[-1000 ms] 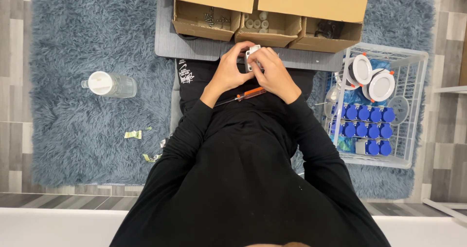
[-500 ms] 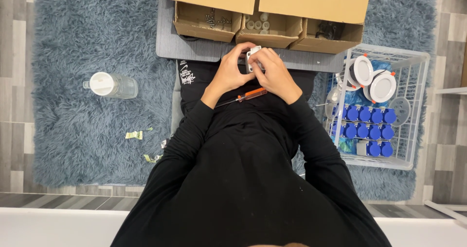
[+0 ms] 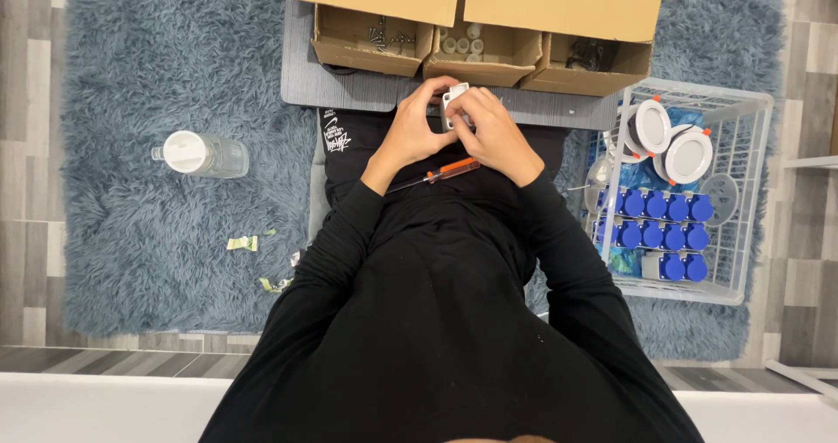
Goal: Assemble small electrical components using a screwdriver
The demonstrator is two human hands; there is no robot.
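Note:
My left hand [image 3: 415,129] and my right hand [image 3: 493,133] meet in front of me, both closed around a small white plastic part [image 3: 454,103]. Most of the part is hidden by my fingers. An orange-handled screwdriver [image 3: 441,173] lies across my lap just below the hands, touched by neither. The hands hover over the near edge of a grey board [image 3: 349,85].
Three open cardboard boxes [image 3: 484,54] with small parts stand on the board. A white wire basket [image 3: 742,190] on the right holds round white lamps and several blue-capped parts. A clear bottle [image 3: 202,155] lies on the blue shaggy rug [image 3: 148,68] at left, near paper scraps [image 3: 243,243].
The hands have stayed in place on the white part; only slight finger movement shows.

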